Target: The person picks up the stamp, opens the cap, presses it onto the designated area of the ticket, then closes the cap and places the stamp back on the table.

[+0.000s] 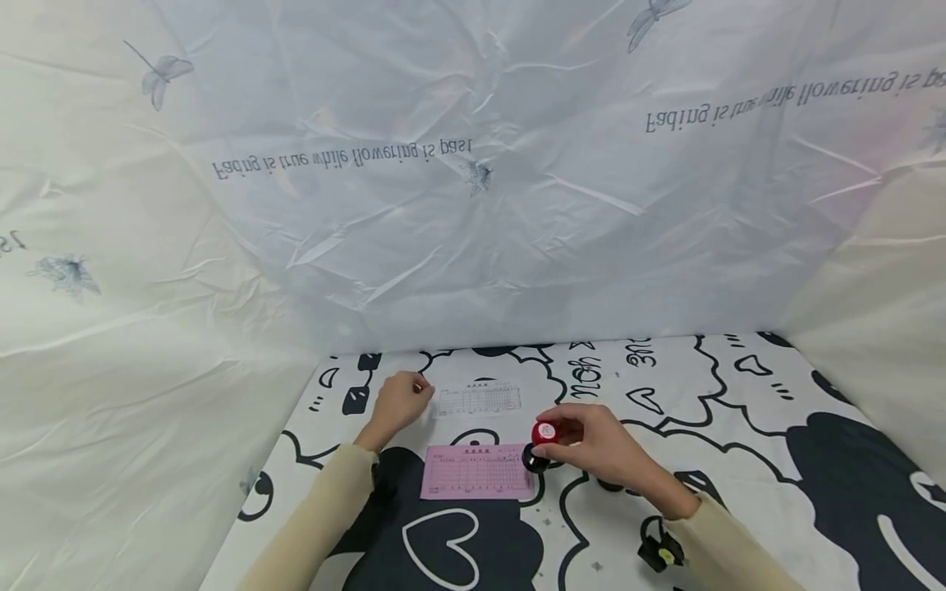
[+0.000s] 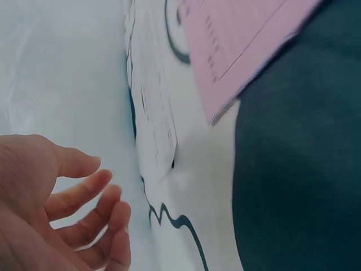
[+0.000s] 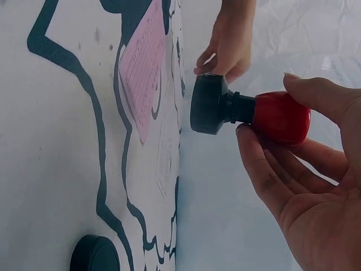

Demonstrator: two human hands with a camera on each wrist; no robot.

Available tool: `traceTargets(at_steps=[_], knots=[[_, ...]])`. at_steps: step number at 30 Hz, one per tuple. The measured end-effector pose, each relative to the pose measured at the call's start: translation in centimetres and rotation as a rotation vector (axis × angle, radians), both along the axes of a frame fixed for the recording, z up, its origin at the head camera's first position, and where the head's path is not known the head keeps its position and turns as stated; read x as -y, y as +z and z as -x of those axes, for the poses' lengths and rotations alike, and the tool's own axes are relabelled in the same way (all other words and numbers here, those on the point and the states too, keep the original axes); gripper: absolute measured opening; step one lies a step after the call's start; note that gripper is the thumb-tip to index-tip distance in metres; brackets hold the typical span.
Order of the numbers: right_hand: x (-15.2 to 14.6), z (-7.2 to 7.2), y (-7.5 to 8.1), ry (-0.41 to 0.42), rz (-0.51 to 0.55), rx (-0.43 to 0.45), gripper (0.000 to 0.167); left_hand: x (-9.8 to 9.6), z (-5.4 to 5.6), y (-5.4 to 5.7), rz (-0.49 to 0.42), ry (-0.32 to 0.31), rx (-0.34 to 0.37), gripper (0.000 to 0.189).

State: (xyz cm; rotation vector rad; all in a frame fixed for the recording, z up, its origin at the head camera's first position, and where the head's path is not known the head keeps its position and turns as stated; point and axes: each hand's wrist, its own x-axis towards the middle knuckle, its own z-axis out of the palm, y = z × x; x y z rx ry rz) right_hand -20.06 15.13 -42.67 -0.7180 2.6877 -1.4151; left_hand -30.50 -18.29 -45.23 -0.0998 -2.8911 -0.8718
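Note:
My right hand (image 1: 602, 443) grips a round stamp (image 3: 280, 118) by its red knob, thumb on one side and fingers on the other. The stamp's black base points down, held over the right end of a pink printed form pad (image 1: 476, 474). Beyond the pad lies a white printed form slip (image 1: 480, 400) with a similar table on it. Just left of that slip is my left hand (image 1: 401, 400), its fingers loosely bent with nothing between them. In the left wrist view, its fingertips (image 2: 115, 195) stand apart from the slip.
A black round cap (image 3: 95, 255) stands on the patterned black-and-white cloth (image 1: 739, 492) to the right, partly cut off in the right wrist view. A black device with a yellow-green spot (image 1: 660, 548) shows beside the right sleeve. Pale plastic sheeting (image 1: 458, 246) walls the back and sides.

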Motion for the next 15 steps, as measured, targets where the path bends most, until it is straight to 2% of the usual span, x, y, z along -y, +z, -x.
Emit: traceTargets(at_steps=[6,15], knots=[[0.4,-0.1,0.0,-0.009,-0.04,-0.024,0.044,-0.1,-3.2,-0.5,0.066,-0.09,-0.049,0.015],[0.6,-0.2,-0.3,-0.02,-0.045,-0.046,0.043,-0.1,-7.9,-1.5,0.102,-0.28,-0.041,0.01]])
